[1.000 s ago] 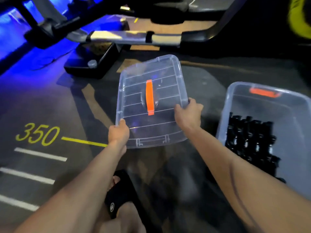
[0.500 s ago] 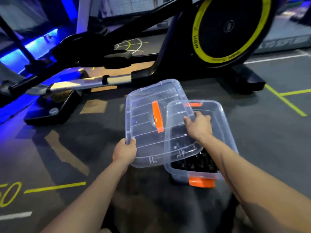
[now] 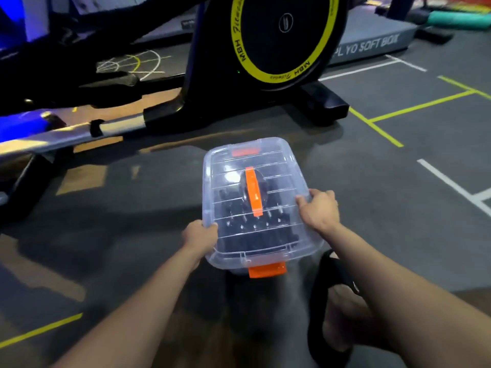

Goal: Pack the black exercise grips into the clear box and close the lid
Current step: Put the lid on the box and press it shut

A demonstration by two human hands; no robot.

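Clear box (image 3: 305,252) sits on the grey gym floor (image 3: 398,208), straight in front of the person, with the clear lid (image 3: 276,181) lying over its top. Whether the lid is fully seated cannot be told; its near edge overhangs the box front.

Behind it, largest thing in view: an exercise machine (image 3: 186,102) with a black flywheel (image 3: 284,35) ringed in yellow, its base just beyond the far end of the box. A silver rail (image 3: 79,131) runs off to the left, lit blue. Grey soft box (image 3: 372,46) at upper right, lettering partly readable. Yellow and white lines (image 3: 385,115) on the floor to the right.

Black exercise grips (image 3: 239,235) packed inside the box, seen through the lid, filling mostly the near half.

Left hand (image 3: 200,236) grips the lid's left edge near the front corner, fingers curled over the rim. Right hand (image 3: 318,208) grips the right edge farther back, fingers hooked on top.

A foot in a black sandal (image 3: 329,288) lies on the floor just right of the box front, under the right forearm.

Orange handle (image 3: 253,191) runs down the lid's middle. Orange latch (image 3: 267,270) at the box front hangs below the lid edge; a second orange latch (image 3: 244,152) shows at the far end.
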